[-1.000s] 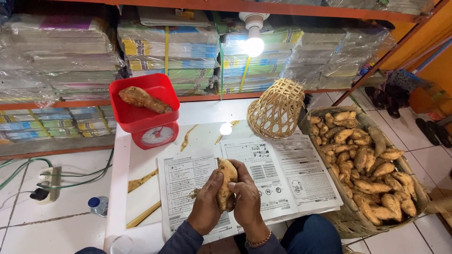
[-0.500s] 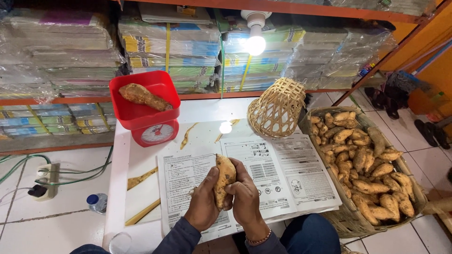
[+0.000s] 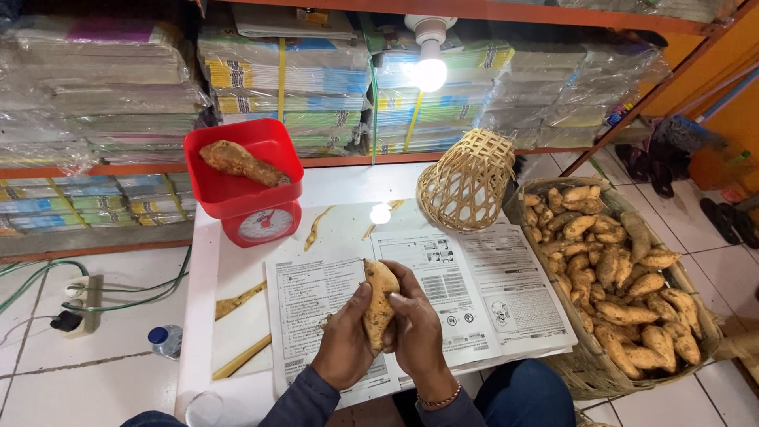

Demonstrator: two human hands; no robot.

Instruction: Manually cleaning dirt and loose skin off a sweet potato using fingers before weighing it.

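Both hands, left hand [image 3: 346, 345] and right hand [image 3: 414, 336], clasp the sweet potato [image 3: 379, 304] between them.

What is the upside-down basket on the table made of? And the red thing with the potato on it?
The small basket looks like woven bamboo or cane: pale, matte strips with open gaps between them. The red scale looks like moulded plastic: smooth, slightly shiny, with a deep square tray on top holding one sweet potato and a white dial in front.

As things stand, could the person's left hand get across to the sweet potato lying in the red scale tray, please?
Probably yes. The tray stands on the left hand's side, open-topped, with only paper and bare table between; but that hand now grips another sweet potato.
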